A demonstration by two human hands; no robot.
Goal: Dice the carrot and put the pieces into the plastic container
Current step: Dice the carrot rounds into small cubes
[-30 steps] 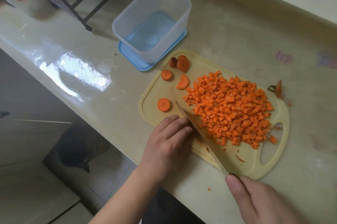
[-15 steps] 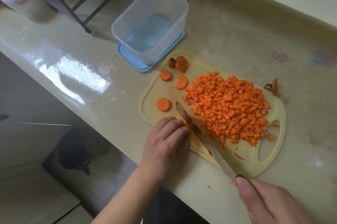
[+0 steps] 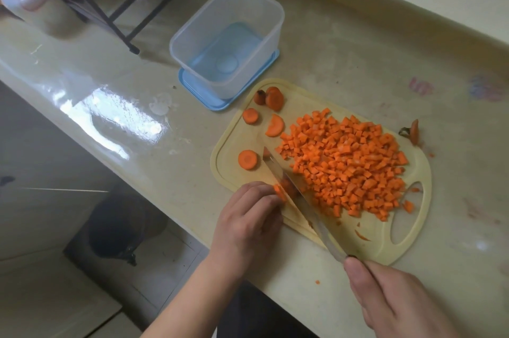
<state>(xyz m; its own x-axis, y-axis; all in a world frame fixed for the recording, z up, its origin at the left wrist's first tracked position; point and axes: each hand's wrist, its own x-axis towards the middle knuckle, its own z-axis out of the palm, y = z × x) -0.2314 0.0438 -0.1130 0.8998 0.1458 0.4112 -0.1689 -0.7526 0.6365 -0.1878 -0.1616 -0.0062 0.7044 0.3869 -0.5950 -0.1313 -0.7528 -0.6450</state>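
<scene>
The knife (image 3: 300, 200) handle is hidden inside the right hand (image 3: 396, 302), itself cut off below.

A home kitchen — the signs are plain. A glossy cream countertop (image 3: 344, 43) runs along a pale wall, worn and stained, with small faded stickers near its far right end. On it lies a yellow plastic cutting board (image 3: 366, 238) heaped with diced carrot (image 3: 344, 167). Just beyond the board's far left corner stands a clear plastic container (image 3: 228, 43) on a blue lid (image 3: 217, 105). Further left of the board, at the counter's back, a black wire rack (image 3: 110, 15) stands — with household odds and ends on it. Below the counter's front edge, left of the board, a tiled floor shows.
</scene>
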